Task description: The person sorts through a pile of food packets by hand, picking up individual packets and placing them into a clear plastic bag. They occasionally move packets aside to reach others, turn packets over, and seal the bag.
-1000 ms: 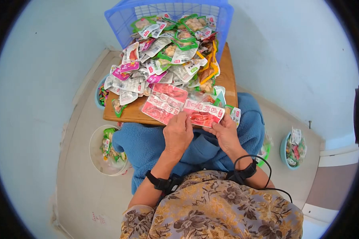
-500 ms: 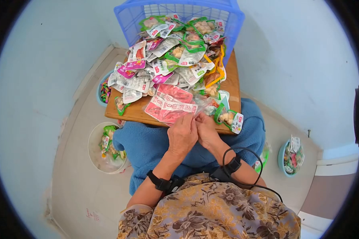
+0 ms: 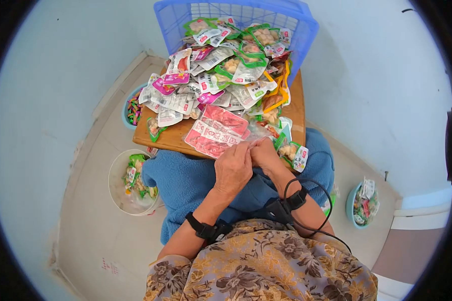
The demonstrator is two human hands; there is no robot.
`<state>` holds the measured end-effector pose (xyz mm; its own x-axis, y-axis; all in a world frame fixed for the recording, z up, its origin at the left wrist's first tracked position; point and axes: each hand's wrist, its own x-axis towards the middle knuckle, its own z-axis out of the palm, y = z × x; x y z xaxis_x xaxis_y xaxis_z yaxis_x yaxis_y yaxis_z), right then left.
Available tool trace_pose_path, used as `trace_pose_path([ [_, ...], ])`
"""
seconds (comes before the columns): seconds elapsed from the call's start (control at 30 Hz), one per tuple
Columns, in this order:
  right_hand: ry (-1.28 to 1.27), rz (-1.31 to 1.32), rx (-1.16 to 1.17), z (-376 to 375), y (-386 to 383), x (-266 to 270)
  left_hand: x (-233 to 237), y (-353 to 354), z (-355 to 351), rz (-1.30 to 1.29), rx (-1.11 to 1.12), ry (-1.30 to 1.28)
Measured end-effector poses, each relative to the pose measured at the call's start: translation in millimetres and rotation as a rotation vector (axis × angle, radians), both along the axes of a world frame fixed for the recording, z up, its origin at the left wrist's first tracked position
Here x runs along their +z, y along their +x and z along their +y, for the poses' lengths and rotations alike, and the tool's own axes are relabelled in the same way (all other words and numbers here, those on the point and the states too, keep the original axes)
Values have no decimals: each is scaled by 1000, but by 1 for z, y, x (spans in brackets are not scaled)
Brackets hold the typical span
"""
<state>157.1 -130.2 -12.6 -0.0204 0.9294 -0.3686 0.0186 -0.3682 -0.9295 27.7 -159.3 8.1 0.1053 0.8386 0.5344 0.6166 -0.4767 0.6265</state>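
Observation:
A clear plastic bag (image 3: pixel 221 129) with red-and-white printed packets showing in it lies at the front edge of the wooden table (image 3: pixel 173 143). My left hand (image 3: pixel 234 169) is closed, pinching the bag's near right edge. Right beside it, my right hand (image 3: pixel 266 154) is also closed on the bag's clear corner, its fingertips nearly touching the left ones. A green-edged snack packet (image 3: pixel 292 153) lies just right of my right hand, partly covered. Behind the bag rises a heap of small sealed snack packets (image 3: pixel 221 75) in white, green, purple and orange.
A blue plastic crate (image 3: pixel 301 35) lies tipped behind the heap. On the floor stand a white bucket (image 3: pixel 114 188) with green packets, a blue basin (image 3: pixel 127 120) at left and another basin (image 3: pixel 353 210) at right. A blue cloth (image 3: pixel 186 185) covers my lap; a black cable (image 3: pixel 326 200) hangs by my right wrist.
My right hand has moved slightly up and right along the bag's edge, its fingers turning over more. The whole view has shifted a little. Both hands keep hold of the bag.

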Motion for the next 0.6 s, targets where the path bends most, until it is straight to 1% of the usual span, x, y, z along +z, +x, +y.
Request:
trace_pose_path([
  [0.07,-14,125,-34,2,-3,-4,-1,-1,0,-6,-3,11],
  [0.17,-15,149,-59,3,-10,6,-2,0,0,-21,2,-6],
  [0.2,-15,149,-60,6,-9,-5,-3,0,0,-25,0,-6],
  [0.27,-158,309,-99,15,-7,-38,-3,1,0,-29,-4,-5],
  [0.3,-158,309,-99,16,-8,-40,-2,1,-1,-47,-21,-8],
  [0.37,-153,486,-135,16,-12,-46,-1,1,-2,-65,-37,-11],
  [0.5,-147,482,-146,14,-19,-38,-1,1,-1,-69,-39,7],
  [0.6,-214,558,-119,17,-21,-33,-1,1,-1,-72,-39,18],
])
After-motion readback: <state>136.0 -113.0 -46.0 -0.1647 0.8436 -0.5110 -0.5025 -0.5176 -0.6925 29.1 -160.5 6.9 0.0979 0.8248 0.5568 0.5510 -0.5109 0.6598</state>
